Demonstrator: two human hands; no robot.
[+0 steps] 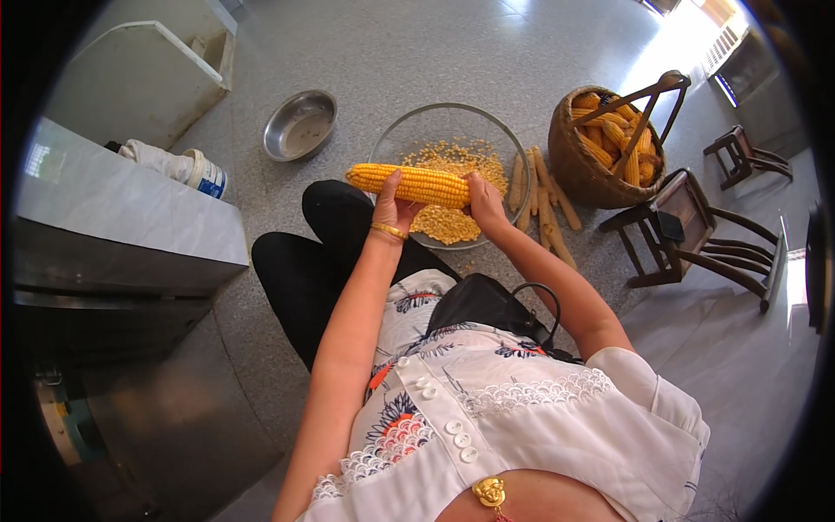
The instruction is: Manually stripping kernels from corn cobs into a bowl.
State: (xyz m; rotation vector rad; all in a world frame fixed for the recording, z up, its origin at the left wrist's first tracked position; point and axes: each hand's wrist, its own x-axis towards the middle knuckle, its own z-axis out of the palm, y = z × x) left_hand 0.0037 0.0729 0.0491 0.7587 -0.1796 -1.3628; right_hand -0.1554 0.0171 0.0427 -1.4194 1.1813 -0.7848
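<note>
A full ear of yellow corn (pixel 424 185) lies level across both hands, above the near-left part of a wide clear bowl (pixel 450 107). My left hand (pixel 393 201), with a gold bangle at the wrist, grips it around the middle, thumb on top. My right hand (pixel 484 199) holds its right end. Loose corn kernels (pixel 446 225) cover much of the bowl's bottom. Several bare corncobs (pixel 550 222) lie on the floor just right of the bowl. The ear's rows look full where they show; the part under my fingers is hidden.
A woven basket (pixel 564 156) of corn ears stands at the right, its handle raised. Beside it are a wooden chair (pixel 698 228) and a small stool (pixel 737 153). A metal basin (pixel 300 127) sits left of the bowl. A white bucket (pixel 207 175) lies near the left cabinet.
</note>
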